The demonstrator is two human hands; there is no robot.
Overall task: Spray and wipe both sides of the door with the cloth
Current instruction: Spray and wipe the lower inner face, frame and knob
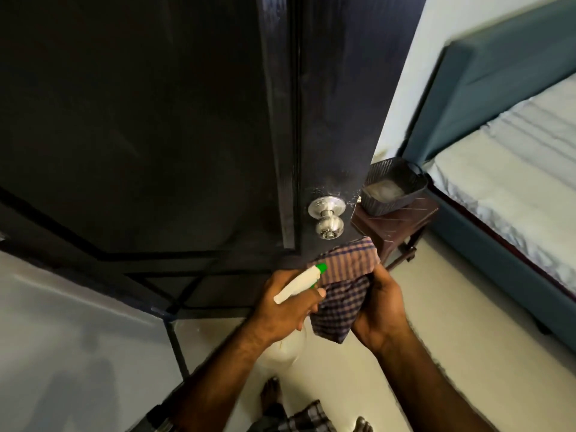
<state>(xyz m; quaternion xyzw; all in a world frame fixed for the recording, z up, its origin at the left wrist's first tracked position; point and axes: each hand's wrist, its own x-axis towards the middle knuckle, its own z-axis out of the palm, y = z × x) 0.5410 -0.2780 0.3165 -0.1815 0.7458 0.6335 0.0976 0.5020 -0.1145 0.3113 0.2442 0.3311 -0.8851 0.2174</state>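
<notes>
Here, the dark door [187,120] stands open, filling the upper left of the view, its free edge toward the bed side of the room. Faint pale specks show on the panel around the silver knob [328,217]; spray droplets perhaps, though the picture is too soft to be sure.

Just below the knob, close to the door's edge, the checked cloth [343,288] hangs bunched, purple and brown. The right hand [381,310] holds it, fingers curled round its right side, the upper fold of the cloth lying against or just in front of the door; which one, I cannot tell.

The left hand [283,307] grips the spray bottle [299,285] by the neck, fingers wrapped, one finger under the white trigger head. The green nozzle tip points up and right, toward the cloth and nearly touching it. The clear body of the bottle hangs below the hand, dim and blurred.

Beyond the door edge, a dark basket [394,188] sits on a brown stool [402,222], something pale inside it. Further right, a bed [505,169] with a teal frame and a light striped mattress. Pale floor [358,369] underfoot; bare feet [271,397] and the hem of a checked garment [299,419] show at the bottom edge.
</notes>
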